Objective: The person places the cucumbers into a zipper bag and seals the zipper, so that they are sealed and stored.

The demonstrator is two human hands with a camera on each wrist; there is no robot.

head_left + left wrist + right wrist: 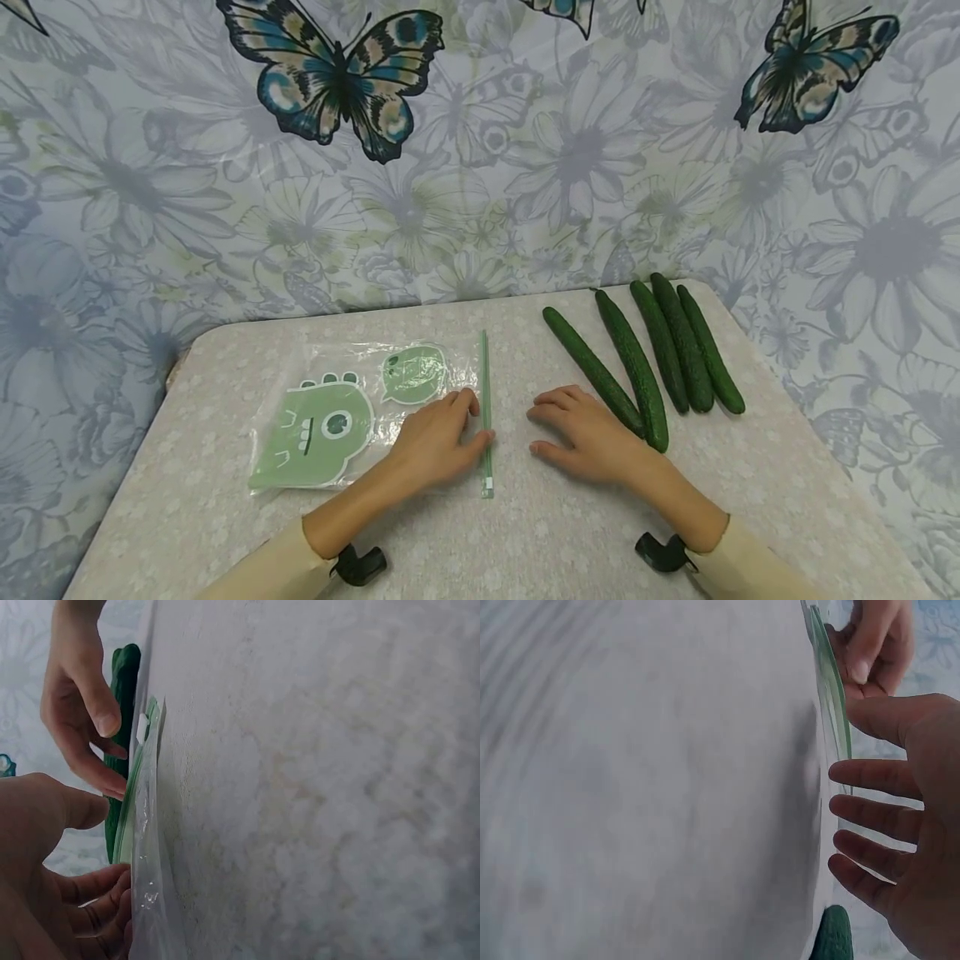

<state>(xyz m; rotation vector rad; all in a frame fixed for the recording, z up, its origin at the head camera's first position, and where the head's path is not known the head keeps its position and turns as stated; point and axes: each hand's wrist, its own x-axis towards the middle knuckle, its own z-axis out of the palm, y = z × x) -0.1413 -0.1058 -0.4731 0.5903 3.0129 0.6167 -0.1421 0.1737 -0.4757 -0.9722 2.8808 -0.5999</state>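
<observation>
A clear zip bag (405,433) with green cartoon prints lies flat on the left half of the table. Its green slider zip (486,367) runs along the right edge. My left hand (438,437) lies over the bag beside this zip, thumb and fingers apart in the left wrist view. To the right of the zip, my right hand (588,433) hovers low at the table with fingers spread, holding nothing. Several dark green cucumbers (633,367) lie on the right; the nearest ones end close to my right hand.
The table (555,542) has a pale patterned cover. Behind it hangs a floral cloth (480,208) with butterflies, meeting the table's back edge. A black strap piece (362,567) sits at the left wrist and a black wrist mount (662,553) at the right.
</observation>
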